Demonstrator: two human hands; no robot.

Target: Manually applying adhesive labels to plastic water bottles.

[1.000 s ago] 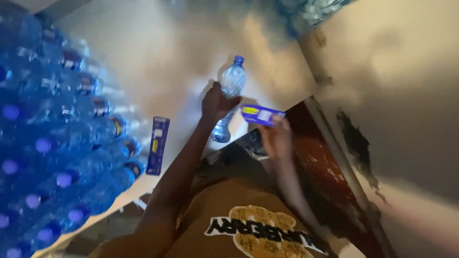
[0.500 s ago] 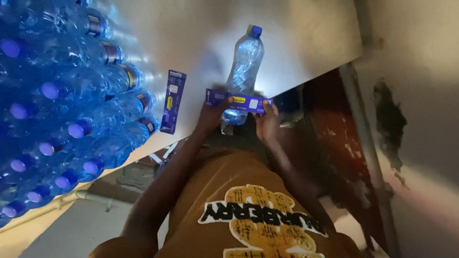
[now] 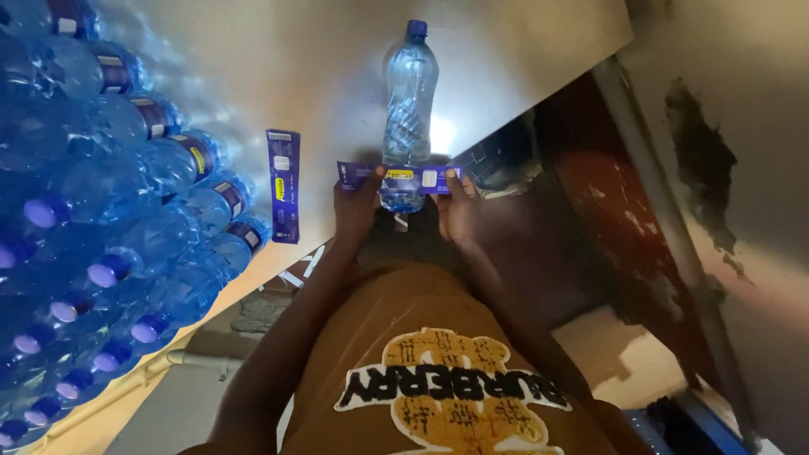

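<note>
A brown printed shirt (image 3: 438,371) is seen nearest. A blue label strip (image 3: 399,178) is held stretched flat between the left hand (image 3: 356,205) and the right hand (image 3: 456,206), each pinched shut on one end. Just beyond it, a clear plastic bottle (image 3: 408,109) with a blue cap is laid on the pale table (image 3: 522,50). A second blue label (image 3: 283,185) is laid flat beside stacked bottles (image 3: 109,202)
</note>
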